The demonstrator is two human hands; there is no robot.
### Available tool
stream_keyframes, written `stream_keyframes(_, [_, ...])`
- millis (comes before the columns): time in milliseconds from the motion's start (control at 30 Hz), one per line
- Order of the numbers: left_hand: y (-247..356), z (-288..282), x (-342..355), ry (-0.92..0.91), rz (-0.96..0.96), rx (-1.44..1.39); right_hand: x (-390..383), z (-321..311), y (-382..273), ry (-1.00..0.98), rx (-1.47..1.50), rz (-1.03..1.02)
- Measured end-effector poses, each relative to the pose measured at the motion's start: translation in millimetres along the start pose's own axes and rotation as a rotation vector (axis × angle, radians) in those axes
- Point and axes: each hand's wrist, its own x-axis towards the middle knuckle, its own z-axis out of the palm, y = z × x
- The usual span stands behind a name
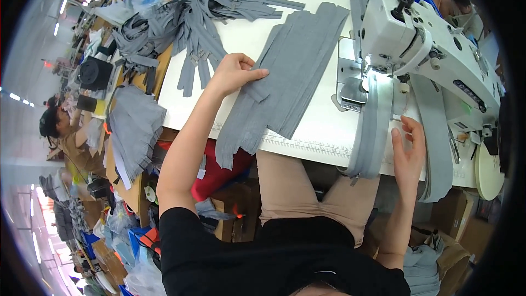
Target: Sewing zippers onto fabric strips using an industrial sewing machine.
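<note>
My left hand (239,74) rests at the left edge of a pile of grey fabric strips (298,49), thumb stretched over it and fingers loosely bent. A short strip end (255,92) pokes out below that hand. At the right, a grey zipper tape (366,131) runs from beneath the lit needle area of a white sewing machine (408,38) and hangs over the table's front edge, its zipper pull (355,177) at the bottom. Just right of this tape, my right hand (408,151) is held palm up, fingers apart, holding nothing.
A heap of grey zipper strips (203,19) covers the far left of the white table (312,145). Grey cut panels (134,126) lie on a side surface at left. Another grey band (435,148) hangs right of the needle. Co-workers are in the background.
</note>
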Motion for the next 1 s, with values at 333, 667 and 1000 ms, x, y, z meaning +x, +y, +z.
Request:
stream_keyframes(333, [0.9,-5.5,2.5,0.134,0.104,-0.097,-7.1,-3.2,-7.6,0.054,-0.006,-0.006])
stream_keyframes(667, [101.2,85.8,-75.6,-0.181,0.140,-0.964,-27.1,52.3,-81.2,-0.340,0.521,-0.067])
stream_keyframes(1000, [100.1,112.1,-71.0,-0.244,-0.052,-1.078,-65.9,25.7,-50.5,-0.800,0.573,0.188])
